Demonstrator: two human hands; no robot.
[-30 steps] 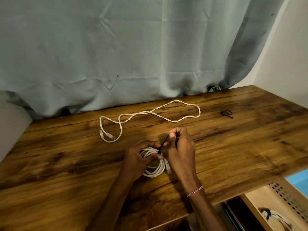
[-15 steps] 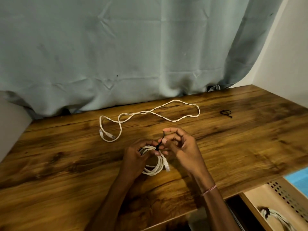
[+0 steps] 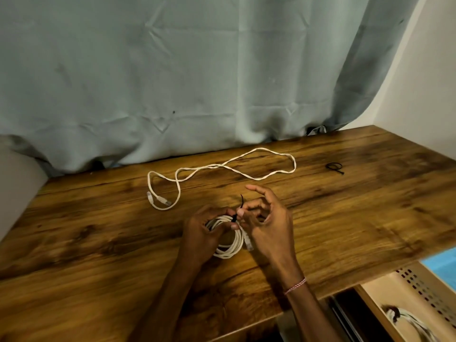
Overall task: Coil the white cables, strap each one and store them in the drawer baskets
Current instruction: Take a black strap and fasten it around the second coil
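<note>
A coiled white cable (image 3: 230,248) lies on the wooden desk (image 3: 98,238) near its front middle. My left hand (image 3: 203,230) grips the coil at its upper left. A black strap (image 3: 238,212) wraps the coil's top, its tail sticking up. My right hand (image 3: 267,225) pinches the strap at the coil with thumb and a finger, the other fingers spread. A second white cable (image 3: 222,169) lies loose and uncoiled farther back. Another black strap (image 3: 334,167) lies at the back right. A strapped white coil (image 3: 404,322) sits in the drawer basket (image 3: 424,290) at lower right.
A grey-green curtain (image 3: 197,70) hangs along the desk's back edge. A white wall (image 3: 424,82) borders the right side. The open drawer projects below the desk's front right corner.
My right hand let go of the strap's tail, dropped toward the coil and turned, now pinching the strap low at the coil. The strap's tail got shorter. My left hand stayed.
</note>
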